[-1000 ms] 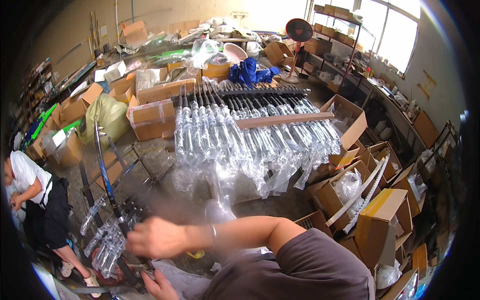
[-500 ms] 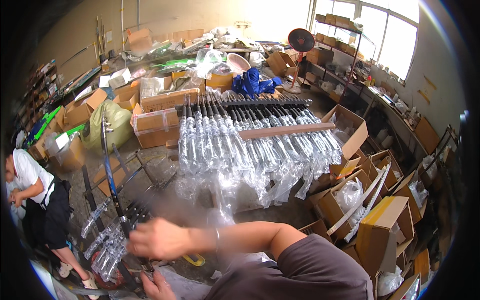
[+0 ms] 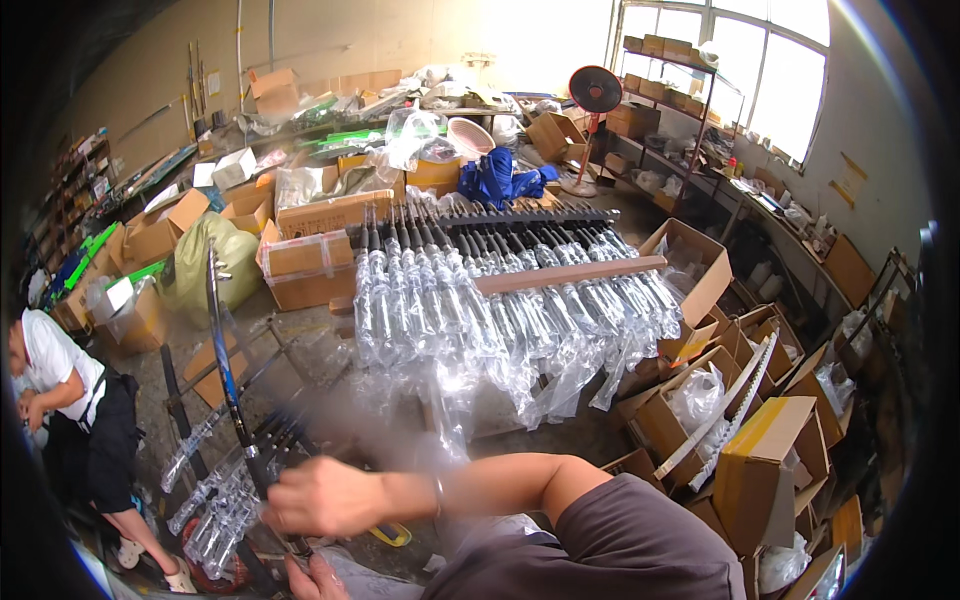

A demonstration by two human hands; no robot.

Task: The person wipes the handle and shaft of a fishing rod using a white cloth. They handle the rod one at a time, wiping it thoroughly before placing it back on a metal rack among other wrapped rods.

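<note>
The long blade (image 3: 222,350) was glossy metal with a bluish sheen. The sleeves (image 3: 500,300) over the row of swords were clear, crinkled, shiny plastic, crossed by a matt wooden slat (image 3: 570,274). The boxes (image 3: 310,268) were matt brown cardboard, and the floor (image 3: 330,350) looked rough grey concrete.

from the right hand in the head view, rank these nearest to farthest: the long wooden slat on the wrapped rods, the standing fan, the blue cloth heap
Measured from the right hand, which grips a long dark rod at lower left:
1. Wooden slat, lying across the plastic-wrapped rods in the middle of the room.
2. Blue cloth heap, behind the rods' far ends.
3. Standing fan, farthest, at the back right near the shelves.
</note>
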